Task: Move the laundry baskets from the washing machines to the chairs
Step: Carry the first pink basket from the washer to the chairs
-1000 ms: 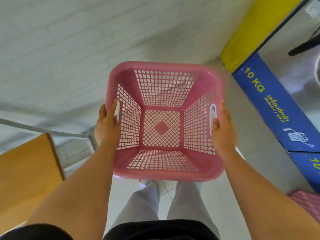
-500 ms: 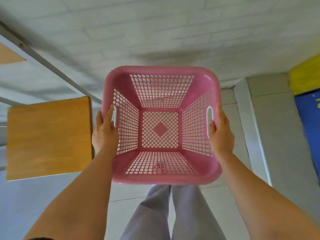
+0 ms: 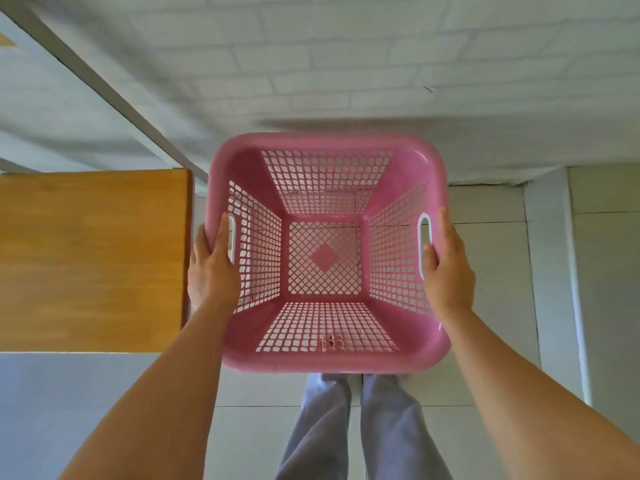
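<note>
An empty pink lattice laundry basket (image 3: 325, 143) hangs in front of me above the tiled floor, held level. My left hand (image 3: 211, 271) grips its left handle slot and my right hand (image 3: 448, 271) grips the right one. A wooden chair seat (image 3: 93, 258) lies just left of the basket, almost touching my left hand. My legs in grey trousers show below the basket.
A white brick wall (image 3: 346, 64) rises straight ahead. A grey metal bar (image 3: 114, 95) runs diagonally from the upper left down to the chair. Pale floor tiles (image 3: 498, 271) stretch to the right of the basket.
The view has swung left: the blue and yellow washing machine has left the frame on the right. The chair seat has come closer beside the basket. Both hands keep their hold.
</note>
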